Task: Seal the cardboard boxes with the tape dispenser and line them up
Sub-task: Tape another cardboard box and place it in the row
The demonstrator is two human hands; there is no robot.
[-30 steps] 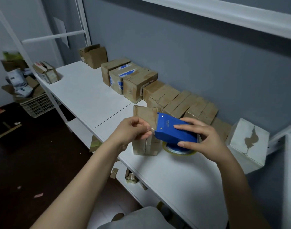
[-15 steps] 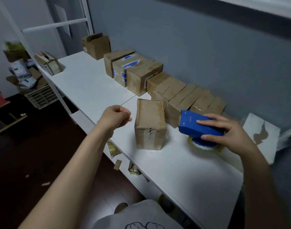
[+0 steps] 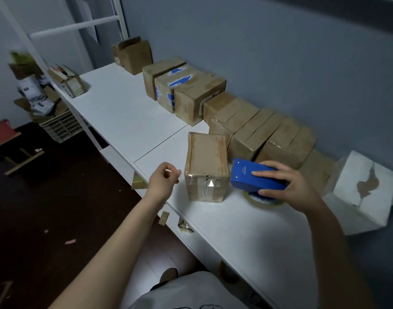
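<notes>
Head view: single cardboard box [image 3: 205, 157] stands upright near the front edge of the white desk [image 3: 124, 108], tape over its top seam and down the near face. Left hand [image 3: 163, 182] hovers just left of it, not touching, fingers curled in with nothing visible in them. Right hand [image 3: 295, 190] grips the blue tape dispenser [image 3: 253, 175] from above, fingers wrapped over the body; the dispenser nose sits just beside the box's right side, contact unclear. Tape roll [image 3: 264, 200] under the dispenser is at desk level. Behind, a row of boxes [image 3: 246, 130] runs along the wall, packed side by side: three taller ones at the far end, lower ones nearer. White box [image 3: 364, 186] with a torn patch sits at the right end of the row. Open box [image 3: 133, 54] at the far end, well apart. Plastic crate [image 3: 61, 126] on the floor to the left.
</notes>
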